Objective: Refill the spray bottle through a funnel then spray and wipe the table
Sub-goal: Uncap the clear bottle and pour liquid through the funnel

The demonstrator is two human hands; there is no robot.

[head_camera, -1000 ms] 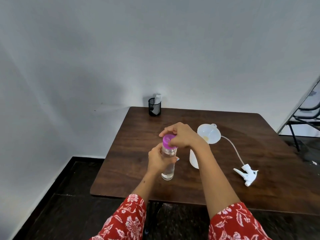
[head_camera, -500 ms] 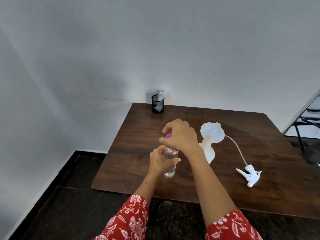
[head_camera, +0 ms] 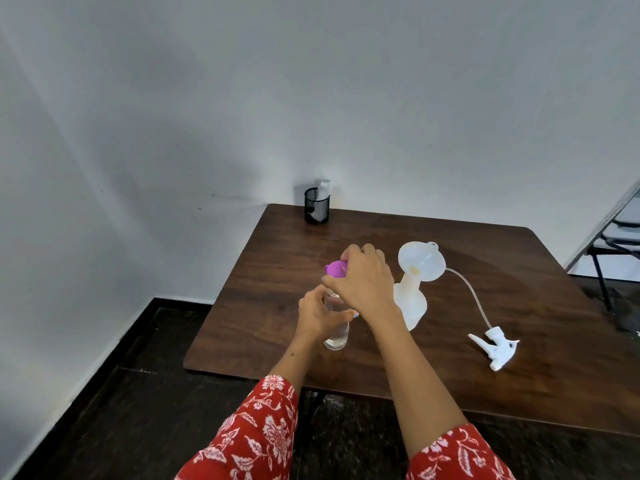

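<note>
Early stage: funnel (head_camera: 420, 261) sits in the spray bottle (head_camera: 412, 301), trigger head (head_camera: 495, 346) off at four o'clock. Left hand (head_camera: 317, 315) grips the water bottle (head_camera: 336, 336); right hand (head_camera: 363, 282) pinches its cap (head_camera: 335, 268), apparently off. Pouring, spraying, wiping remain.

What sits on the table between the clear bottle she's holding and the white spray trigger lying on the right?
In the head view, the translucent white spray bottle with the white funnel in its neck.

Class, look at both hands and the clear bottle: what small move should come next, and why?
Probably set the purple cap down on the table. The right hand holds it just off the clear bottle, which the left hand grips upright. The funnel already sits in the spray bottle, ready for pouring.
</note>
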